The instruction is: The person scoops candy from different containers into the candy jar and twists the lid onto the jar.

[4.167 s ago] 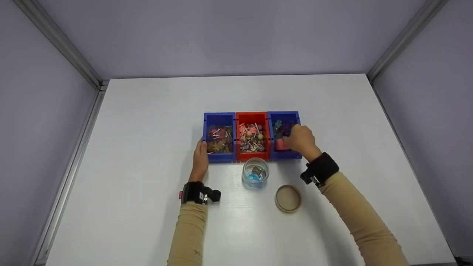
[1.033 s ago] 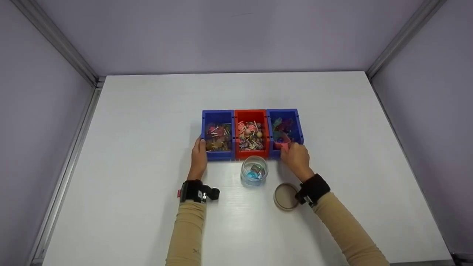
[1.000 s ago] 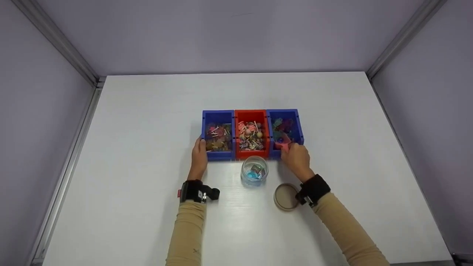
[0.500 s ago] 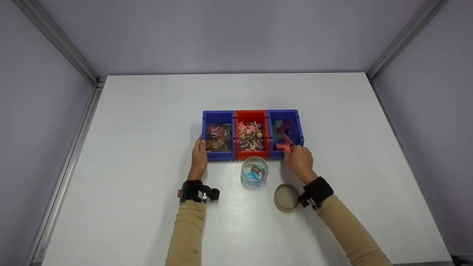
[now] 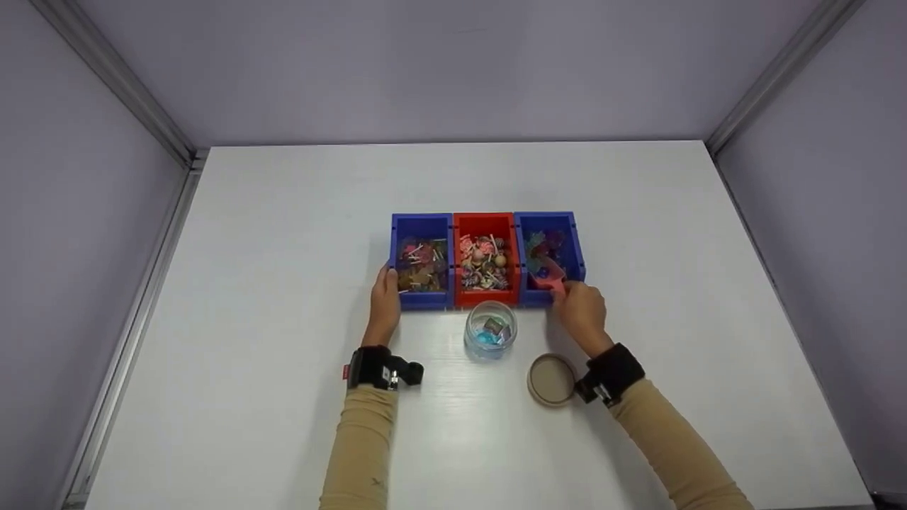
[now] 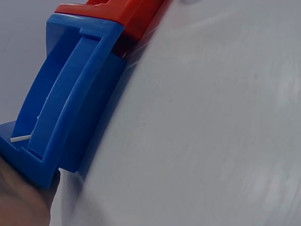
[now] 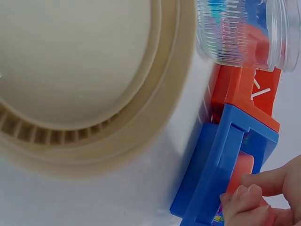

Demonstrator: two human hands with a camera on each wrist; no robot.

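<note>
In the head view my right hand (image 5: pixel 582 312) pinches the handle of a pink scoop (image 5: pixel 550 278) at the front of the right blue bin (image 5: pixel 572 294). A dark blue piece lies in the scoop, with teal and purple pieces (image 5: pixel 544 244) behind it. The right wrist view shows thumb and fingertips on the scoop (image 7: pixel 241 170). My left hand (image 5: pixel 383 308) rests with its fingers along the outer side of the left blue bin (image 5: pixel 425 300), which holds small lollipops (image 5: pixel 423 273). In the left wrist view part of that hand (image 6: pixel 21 200) shows against the bin's corner.
Between the blue bins sits a red bin (image 5: pixel 484 297) full of small lollipops. In front stands a clear ribbed jar (image 5: pixel 471 338) with several blue and grey pieces inside. A round beige lid (image 5: pixel 552 380) lies beside it on the white table (image 5: pixel 283 297), near my right wrist.
Earlier my right hand was deeper over the right bin; it came back to the bin's front edge and then shifted slightly right with the scoop. The left hand keeps its place.
</note>
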